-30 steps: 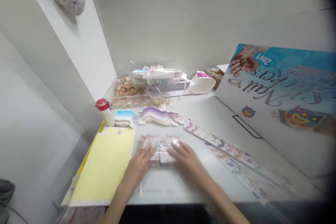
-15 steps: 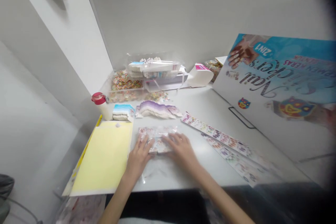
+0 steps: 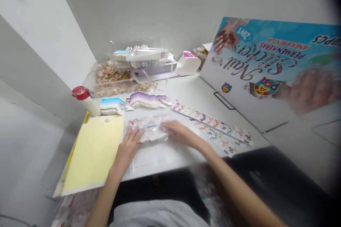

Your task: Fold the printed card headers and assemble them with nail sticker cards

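A clear plastic bag [image 3: 150,130] with several printed packets inside lies on the white table between my hands. My left hand [image 3: 130,141] rests on its left end, fingers stretched out over the packets. On the bag's right end, my right hand [image 3: 179,132] lies with extended fingers pointing left and touching the film. The thumb of my right hand is hard to see. Just behind the bag are a fanned row of purple-and-white cards [image 3: 147,100] and a stack of blue-and-white cards [image 3: 112,106].
Yellow sheets [image 3: 90,152] lie at left, below a red-lidded bottle [image 3: 86,99]. Clear bins hold colourful small packets [image 3: 112,72] at the back. Nail sticker strips [image 3: 213,122] lie right, beside a large Nail Stickers box [image 3: 255,67].
The camera view has shifted, so the table sits further left and higher. My right hand has turned, its fingers now pointing more to the left across the film.
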A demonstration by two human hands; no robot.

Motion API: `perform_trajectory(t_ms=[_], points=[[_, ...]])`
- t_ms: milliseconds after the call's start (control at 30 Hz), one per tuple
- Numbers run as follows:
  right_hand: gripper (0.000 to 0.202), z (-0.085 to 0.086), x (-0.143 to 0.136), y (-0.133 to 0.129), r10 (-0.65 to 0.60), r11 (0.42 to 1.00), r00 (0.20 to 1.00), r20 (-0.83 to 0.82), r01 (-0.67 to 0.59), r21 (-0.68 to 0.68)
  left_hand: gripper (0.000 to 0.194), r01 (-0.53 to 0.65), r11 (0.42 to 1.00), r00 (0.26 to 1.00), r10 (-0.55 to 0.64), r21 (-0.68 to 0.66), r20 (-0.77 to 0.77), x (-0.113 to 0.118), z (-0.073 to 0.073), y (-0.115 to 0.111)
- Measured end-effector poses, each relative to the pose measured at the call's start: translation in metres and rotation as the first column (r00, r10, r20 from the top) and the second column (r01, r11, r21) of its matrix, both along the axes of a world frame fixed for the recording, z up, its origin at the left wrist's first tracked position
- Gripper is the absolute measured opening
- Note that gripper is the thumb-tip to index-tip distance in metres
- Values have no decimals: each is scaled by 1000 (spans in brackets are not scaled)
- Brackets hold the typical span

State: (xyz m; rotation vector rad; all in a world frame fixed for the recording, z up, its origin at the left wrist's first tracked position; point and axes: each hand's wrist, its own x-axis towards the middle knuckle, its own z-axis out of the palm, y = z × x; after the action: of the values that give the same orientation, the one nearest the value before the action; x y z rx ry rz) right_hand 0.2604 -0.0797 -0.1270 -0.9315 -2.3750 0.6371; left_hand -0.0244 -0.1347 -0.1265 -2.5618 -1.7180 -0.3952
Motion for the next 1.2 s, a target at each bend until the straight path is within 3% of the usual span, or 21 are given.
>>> perform_trajectory(t_ms=[167, 433, 600, 733, 900, 1067, 1200], points=[[47, -12, 0, 2, -67, 996, 997, 38, 65, 63, 51, 4, 1000, 1000, -4, 6, -7, 1, -2, 2], [47, -5, 5, -1, -65, 997, 998, 11, 65, 31, 49, 114, 993, 988, -110, -32, 107, -12, 0, 4], [43, -8, 5, -6, -86, 996, 995, -53, 87, 20, 48, 69, 998, 992, -68, -7, 103, -10, -7, 5], [43, -11, 3, -8, -143, 990, 985, -99, 143, -6, 50, 23, 1000, 994, -21, -19, 107, -5, -5, 4], [50, -11, 3, -1, -109, 994, 987, -119, 110, -5, 50, 3, 998, 984, 9, -68, 177, -2, -1, 0], [49, -14, -5, -1, -216, 976, 971, -100, 218, 17, 50, -62, 993, 930, 95, -101, 356, -3, 3, -7], [59, -8, -29, -25, -361, 929, 931, -55, 364, 66, 63, -307, 934, 851, 356, -184, 387, -8, 5, -17]])
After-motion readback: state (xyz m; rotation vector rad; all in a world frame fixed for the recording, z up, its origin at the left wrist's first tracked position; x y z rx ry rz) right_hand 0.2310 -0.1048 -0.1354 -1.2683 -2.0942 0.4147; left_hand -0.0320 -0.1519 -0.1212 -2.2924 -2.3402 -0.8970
